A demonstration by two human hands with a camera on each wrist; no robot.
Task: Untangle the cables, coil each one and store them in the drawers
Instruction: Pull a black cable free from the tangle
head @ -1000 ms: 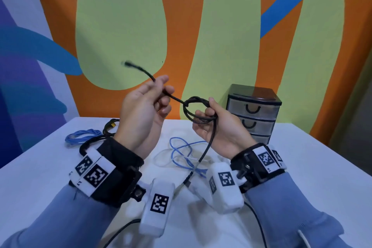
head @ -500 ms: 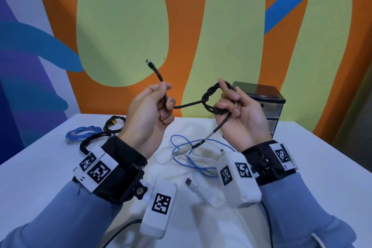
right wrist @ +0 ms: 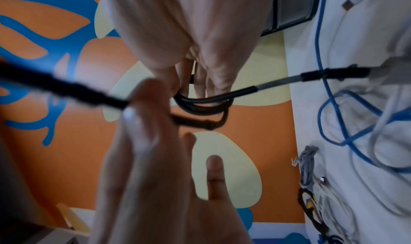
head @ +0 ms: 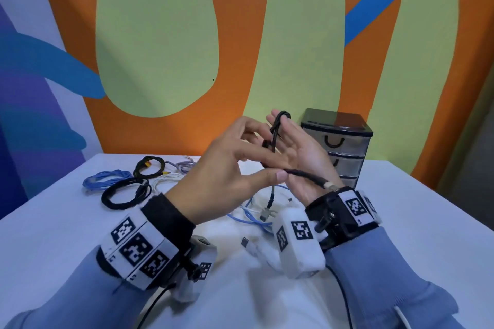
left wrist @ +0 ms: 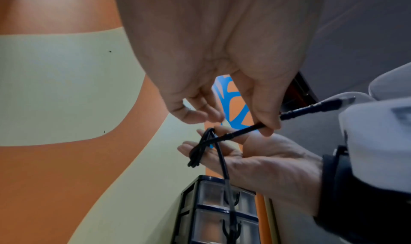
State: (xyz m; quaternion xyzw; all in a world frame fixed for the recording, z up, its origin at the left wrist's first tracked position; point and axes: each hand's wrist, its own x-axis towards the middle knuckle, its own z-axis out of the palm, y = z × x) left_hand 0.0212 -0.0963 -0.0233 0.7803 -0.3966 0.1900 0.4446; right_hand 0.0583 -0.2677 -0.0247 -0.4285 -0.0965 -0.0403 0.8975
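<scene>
Left hand (head: 222,176): we pinch the thin black braided cable (head: 304,175) between thumb and forefinger.
Right hand (head: 302,157): straight, open fingers carry its loops.

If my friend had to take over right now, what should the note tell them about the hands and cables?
Left hand: pinches the free end of the black cable between thumb and finger.
Right hand: fingers straight, palm up, the cable's loops wound round them.
Drawer unit: behind the right hand; the drawers seen look closed.
Done: coils lie on the table at the left, including a blue coil and a black coil.
Left: finish this coil; untangle the blue cable with white ones under the hands; store everything.
</scene>
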